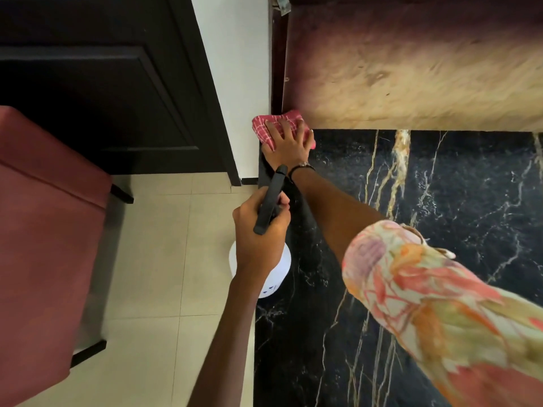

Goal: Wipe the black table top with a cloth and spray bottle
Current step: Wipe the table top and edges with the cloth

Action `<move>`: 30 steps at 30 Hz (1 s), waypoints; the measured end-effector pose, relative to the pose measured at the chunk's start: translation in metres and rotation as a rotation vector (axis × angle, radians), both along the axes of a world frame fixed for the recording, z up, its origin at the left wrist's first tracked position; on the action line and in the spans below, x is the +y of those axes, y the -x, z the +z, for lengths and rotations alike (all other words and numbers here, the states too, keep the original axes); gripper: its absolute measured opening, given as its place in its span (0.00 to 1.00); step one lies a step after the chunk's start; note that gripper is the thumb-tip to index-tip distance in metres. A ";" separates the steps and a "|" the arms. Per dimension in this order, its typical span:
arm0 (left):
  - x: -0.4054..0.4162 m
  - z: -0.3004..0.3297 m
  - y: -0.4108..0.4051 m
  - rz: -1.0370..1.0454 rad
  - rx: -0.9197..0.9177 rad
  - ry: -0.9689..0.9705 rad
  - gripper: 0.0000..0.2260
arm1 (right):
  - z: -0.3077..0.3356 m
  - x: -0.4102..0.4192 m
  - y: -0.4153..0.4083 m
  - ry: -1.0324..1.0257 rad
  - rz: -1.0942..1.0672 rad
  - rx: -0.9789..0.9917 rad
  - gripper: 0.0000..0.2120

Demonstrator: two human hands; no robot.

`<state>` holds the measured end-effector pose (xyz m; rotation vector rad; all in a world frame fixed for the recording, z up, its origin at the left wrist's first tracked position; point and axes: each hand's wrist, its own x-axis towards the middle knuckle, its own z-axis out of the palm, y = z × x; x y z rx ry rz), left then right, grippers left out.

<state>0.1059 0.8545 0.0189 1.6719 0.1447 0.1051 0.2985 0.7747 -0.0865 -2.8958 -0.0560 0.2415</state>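
Observation:
The black marble table top (440, 201) with gold and white veins fills the right half of the view. My right hand (289, 142) lies flat on a red checked cloth (264, 127), pressing it onto the table's far left corner. Closer to me, my left hand (258, 230) grips the black trigger head of a white spray bottle (280, 270), held over the table's left edge. The bottle's body is mostly hidden under that hand.
A tan and maroon marbled panel (411, 69) rises behind the table. A dark door (102, 83) and white wall strip (235, 69) stand at the back left. A maroon cushioned seat (44, 230) sits on the beige tiled floor (161, 274) to the left.

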 end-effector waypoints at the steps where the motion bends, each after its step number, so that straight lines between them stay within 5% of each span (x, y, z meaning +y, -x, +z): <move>1: -0.002 -0.002 0.002 0.000 -0.001 0.010 0.05 | 0.001 0.001 -0.006 0.021 0.020 -0.014 0.27; 18: -0.067 -0.003 0.003 0.002 0.022 0.026 0.05 | -0.003 -0.119 -0.007 0.113 0.055 -0.155 0.29; 30: -0.225 0.009 0.007 0.198 0.097 -0.024 0.07 | -0.005 -0.299 0.002 0.086 0.103 -0.185 0.29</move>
